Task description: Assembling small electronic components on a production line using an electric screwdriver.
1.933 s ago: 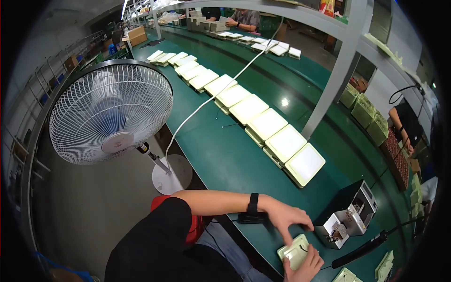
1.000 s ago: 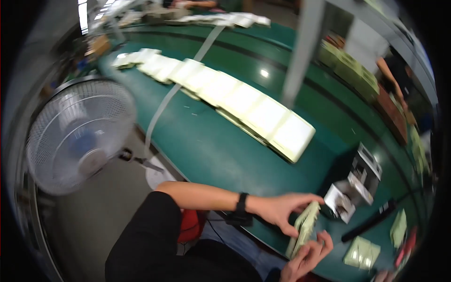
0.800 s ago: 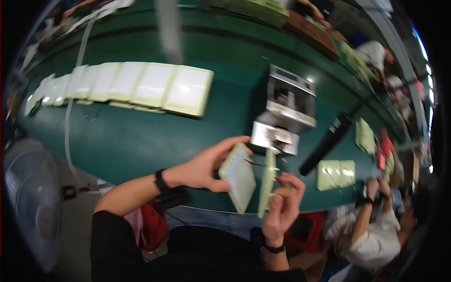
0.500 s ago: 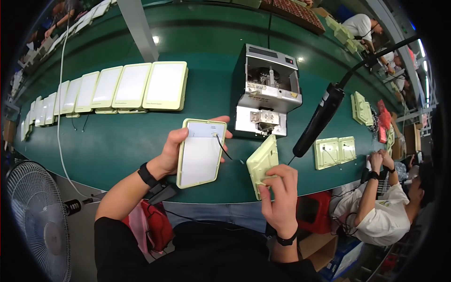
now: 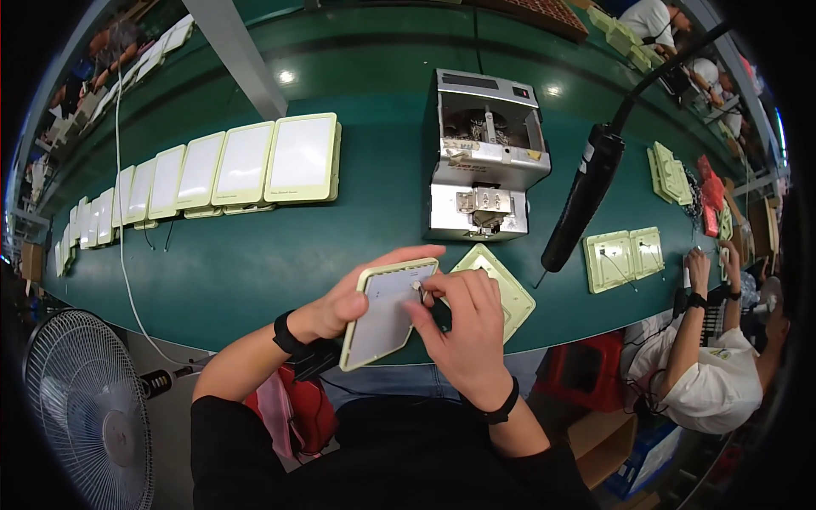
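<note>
My left hand (image 5: 333,308) grips a tablet-like panel (image 5: 381,316) by its left edge and top. The panel has a pale green frame and a white-grey inner face, tilted toward me. At the panel's upper right, my right hand (image 5: 476,340) has its fingers pinched on a short black wire (image 5: 422,294) beside a small white connector; the fingertips partly cover it. Behind my right hand, a pale green plastic cover (image 5: 517,306) lies flat on the green table, partly hidden by the hand.
A screw feeder machine (image 5: 484,161) stands beyond my hands. A black electric screwdriver (image 5: 582,200) hangs at its right. Finished-looking panels (image 5: 302,157) overlap in a row at left; more covers (image 5: 609,262) lie at right, near a co-worker's hands (image 5: 699,270). A fan (image 5: 93,416) stands lower left.
My right hand has put the loose cover down on the table and moved left to the panel's wire. The panel has shifted a little right and down and tilted more.
</note>
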### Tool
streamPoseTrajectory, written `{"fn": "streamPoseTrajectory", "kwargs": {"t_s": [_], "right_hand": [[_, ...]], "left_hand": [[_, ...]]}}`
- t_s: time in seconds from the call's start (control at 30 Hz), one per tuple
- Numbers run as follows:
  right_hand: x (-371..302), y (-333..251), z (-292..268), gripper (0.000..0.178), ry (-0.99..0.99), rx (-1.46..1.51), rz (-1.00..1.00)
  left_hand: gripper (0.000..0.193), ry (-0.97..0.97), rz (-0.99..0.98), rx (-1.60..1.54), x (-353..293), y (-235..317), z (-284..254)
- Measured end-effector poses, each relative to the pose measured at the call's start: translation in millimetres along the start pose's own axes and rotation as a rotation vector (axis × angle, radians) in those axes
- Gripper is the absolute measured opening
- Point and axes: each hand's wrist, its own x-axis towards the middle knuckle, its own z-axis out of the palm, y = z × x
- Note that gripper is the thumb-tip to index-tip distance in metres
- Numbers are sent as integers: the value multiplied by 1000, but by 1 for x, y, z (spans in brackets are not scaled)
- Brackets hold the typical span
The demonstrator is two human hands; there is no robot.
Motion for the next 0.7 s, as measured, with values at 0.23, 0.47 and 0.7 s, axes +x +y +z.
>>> {"fn": "streamPoseTrajectory", "kwargs": {"t_s": [0.23,0.47,0.7], "right_hand": [[-14,11,3,18,106,391,100],[-37,25,-5,33,257,1230,392],[-55,31,14,53,203,1726,703]], "left_hand": [[137,36,46,61,2,2,-5],[109,-34,-106,-2,-5,35,-36],[47,158,-257,529,-4,51,-43]]}}
